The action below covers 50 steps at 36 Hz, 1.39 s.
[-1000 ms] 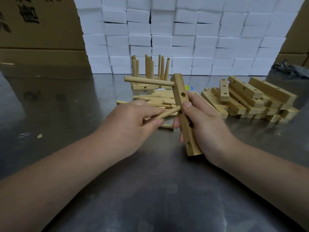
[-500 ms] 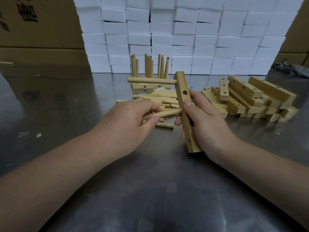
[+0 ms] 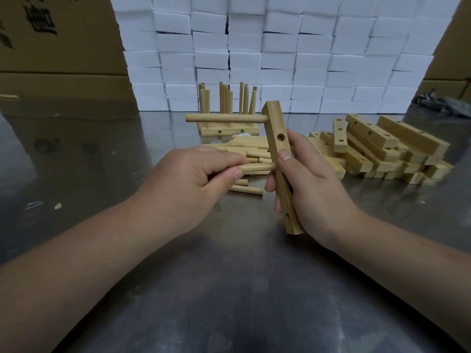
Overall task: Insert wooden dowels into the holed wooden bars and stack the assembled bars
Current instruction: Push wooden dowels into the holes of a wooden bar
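My right hand (image 3: 311,189) grips a holed wooden bar (image 3: 280,159), held nearly upright above the table. One dowel (image 3: 224,119) sticks out leftward from its top hole. My left hand (image 3: 193,184) pinches a second dowel (image 3: 257,167) whose tip meets the bar's side just below my right thumb. An open hole shows between the two dowels. Loose dowels (image 3: 244,151) lie behind my hands. Assembled bars with upright dowels (image 3: 229,123) stand further back. A pile of bare holed bars (image 3: 377,154) lies to the right.
The metal table (image 3: 229,289) stretches toward me. A wall of white foam blocks (image 3: 280,52) closes the back, with cardboard boxes (image 3: 56,42) at the left and right. A grey cloth (image 3: 443,103) lies at the far right.
The bar has tipped more upright and lifted slightly. My left hand has brought the second dowel level and pushed its tip against the bar's side.
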Each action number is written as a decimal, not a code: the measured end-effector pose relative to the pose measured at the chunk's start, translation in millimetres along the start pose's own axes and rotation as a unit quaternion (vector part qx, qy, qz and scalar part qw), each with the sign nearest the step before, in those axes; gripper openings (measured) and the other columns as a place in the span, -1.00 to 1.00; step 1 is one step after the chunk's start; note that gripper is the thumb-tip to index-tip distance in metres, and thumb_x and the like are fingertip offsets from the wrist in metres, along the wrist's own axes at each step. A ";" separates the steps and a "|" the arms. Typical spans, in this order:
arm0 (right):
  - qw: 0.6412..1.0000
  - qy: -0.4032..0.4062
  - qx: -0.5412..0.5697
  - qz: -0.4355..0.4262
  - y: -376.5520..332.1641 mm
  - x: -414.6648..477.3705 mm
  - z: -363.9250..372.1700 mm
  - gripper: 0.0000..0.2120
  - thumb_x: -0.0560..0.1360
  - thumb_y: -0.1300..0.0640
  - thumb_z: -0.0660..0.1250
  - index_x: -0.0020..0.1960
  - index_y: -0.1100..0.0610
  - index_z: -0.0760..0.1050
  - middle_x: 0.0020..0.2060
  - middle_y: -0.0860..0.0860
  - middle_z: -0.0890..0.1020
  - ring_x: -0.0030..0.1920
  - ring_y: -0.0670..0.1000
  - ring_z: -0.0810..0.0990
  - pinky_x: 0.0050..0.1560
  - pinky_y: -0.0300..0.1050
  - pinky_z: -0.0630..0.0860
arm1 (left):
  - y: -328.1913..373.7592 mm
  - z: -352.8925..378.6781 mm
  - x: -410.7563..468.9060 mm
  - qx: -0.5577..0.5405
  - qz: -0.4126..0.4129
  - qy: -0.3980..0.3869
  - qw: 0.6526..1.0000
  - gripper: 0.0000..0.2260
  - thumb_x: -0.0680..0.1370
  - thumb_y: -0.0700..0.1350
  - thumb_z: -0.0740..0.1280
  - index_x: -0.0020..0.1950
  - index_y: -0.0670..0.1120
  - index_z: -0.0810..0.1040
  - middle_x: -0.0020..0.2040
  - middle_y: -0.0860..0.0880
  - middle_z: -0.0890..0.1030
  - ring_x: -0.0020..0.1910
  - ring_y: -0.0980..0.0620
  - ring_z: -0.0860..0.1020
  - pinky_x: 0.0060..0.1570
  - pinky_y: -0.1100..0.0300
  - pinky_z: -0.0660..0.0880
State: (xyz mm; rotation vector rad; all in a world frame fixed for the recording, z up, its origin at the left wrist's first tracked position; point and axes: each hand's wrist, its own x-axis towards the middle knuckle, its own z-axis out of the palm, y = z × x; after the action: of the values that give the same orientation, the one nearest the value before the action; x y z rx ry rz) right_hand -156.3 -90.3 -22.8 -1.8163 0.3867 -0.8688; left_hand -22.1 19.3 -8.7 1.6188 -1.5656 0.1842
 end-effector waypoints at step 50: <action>0.967 0.133 0.147 0.159 11.4 24.2 -11.4 -0.80 0.64 0.07 0.05 -0.04 0.05 0.43 -0.39 0.03 0.55 -0.58 -0.02 0.43 -0.54 -0.30 0.39 | -27.2 5.3 7.9 0.219 -0.113 -0.164 0.955 -0.94 0.48 0.05 0.33 -0.08 0.13 0.55 -0.04 0.09 0.47 0.01 0.07 0.41 0.01 0.17 0.39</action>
State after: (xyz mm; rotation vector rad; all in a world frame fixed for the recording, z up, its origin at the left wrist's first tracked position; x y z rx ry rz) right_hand -146.4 -117.6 -21.6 -1.3233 0.6641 -0.8902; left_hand 1.0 6.0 -19.6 2.2571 -1.6449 0.1516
